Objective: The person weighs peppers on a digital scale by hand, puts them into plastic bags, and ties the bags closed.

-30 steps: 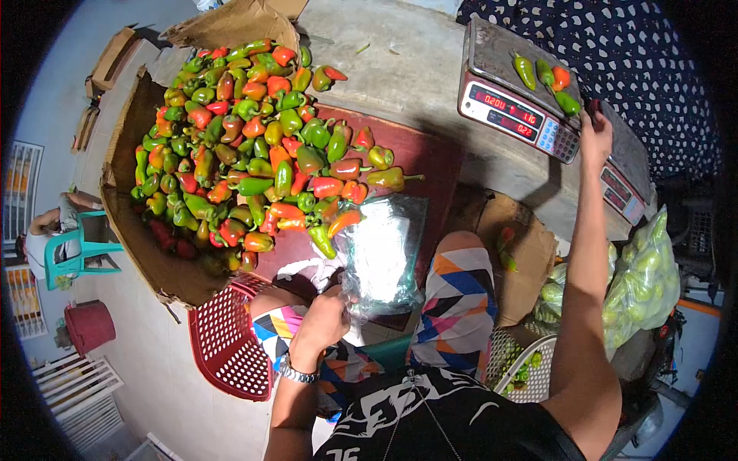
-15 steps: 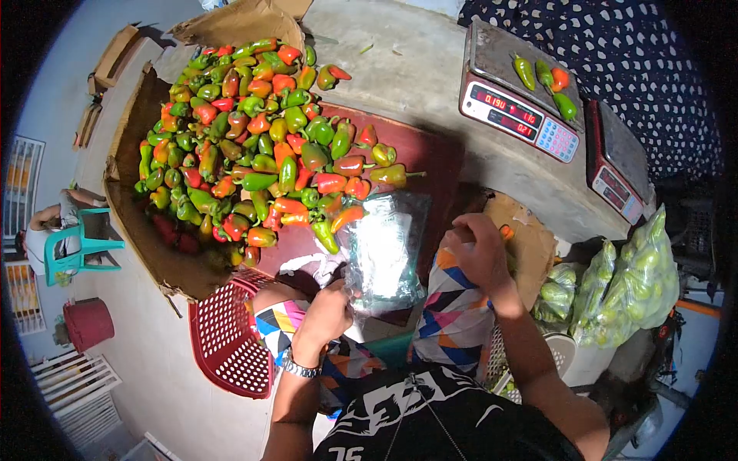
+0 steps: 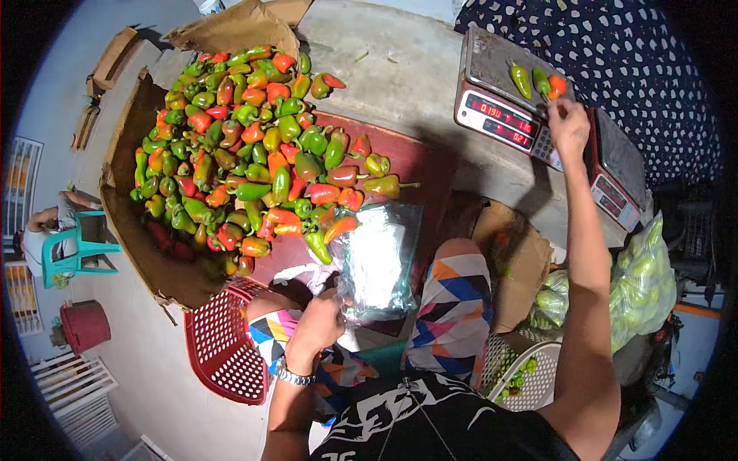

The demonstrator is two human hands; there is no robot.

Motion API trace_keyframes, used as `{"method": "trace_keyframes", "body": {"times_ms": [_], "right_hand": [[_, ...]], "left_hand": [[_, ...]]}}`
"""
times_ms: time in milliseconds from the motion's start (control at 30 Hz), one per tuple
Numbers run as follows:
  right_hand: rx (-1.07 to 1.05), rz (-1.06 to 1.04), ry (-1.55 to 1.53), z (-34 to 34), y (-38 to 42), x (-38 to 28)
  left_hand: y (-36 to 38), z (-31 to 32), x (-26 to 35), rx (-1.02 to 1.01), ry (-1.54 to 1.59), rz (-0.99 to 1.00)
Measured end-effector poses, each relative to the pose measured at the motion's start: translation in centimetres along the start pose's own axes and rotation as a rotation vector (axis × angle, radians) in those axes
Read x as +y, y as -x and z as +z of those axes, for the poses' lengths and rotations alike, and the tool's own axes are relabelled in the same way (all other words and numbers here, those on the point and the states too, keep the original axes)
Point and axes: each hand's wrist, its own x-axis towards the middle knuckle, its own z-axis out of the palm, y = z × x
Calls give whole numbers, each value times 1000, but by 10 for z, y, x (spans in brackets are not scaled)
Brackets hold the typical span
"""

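My left hand (image 3: 321, 319) is closed on the near left edge of a stack of clear plastic bags (image 3: 380, 257), which shine in the light by my lap. My right hand (image 3: 569, 129) reaches over the front edge of a digital scale (image 3: 498, 61), its fingers closed around the spot of a green pepper that they now hide. Just beyond the fingertips, a yellow-green pepper (image 3: 520, 80), a second green pepper (image 3: 541, 81) and an orange-red pepper (image 3: 556, 86) lie on the scale pan. Red digits glow on its display.
A large heap of mixed peppers (image 3: 254, 154) fills an open cardboard box (image 3: 119, 223) and spills onto a red surface (image 3: 430, 161). Another scale (image 3: 619, 165) stands at right. Filled clear bags (image 3: 644, 276) and a perforated basket (image 3: 542, 376) are below. A person (image 3: 48, 230) is far left.
My right hand has gone from above my knee up and right to the scale, covering the nearest green pepper. My left hand stays at the plastic bags.
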Motion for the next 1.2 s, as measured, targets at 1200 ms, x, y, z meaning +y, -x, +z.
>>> {"method": "trace_keyframes", "body": {"times_ms": [1200], "right_hand": [[-446,711,-1121,-29,71,-92]], "left_hand": [[4,6,-12,46,25,41]]}}
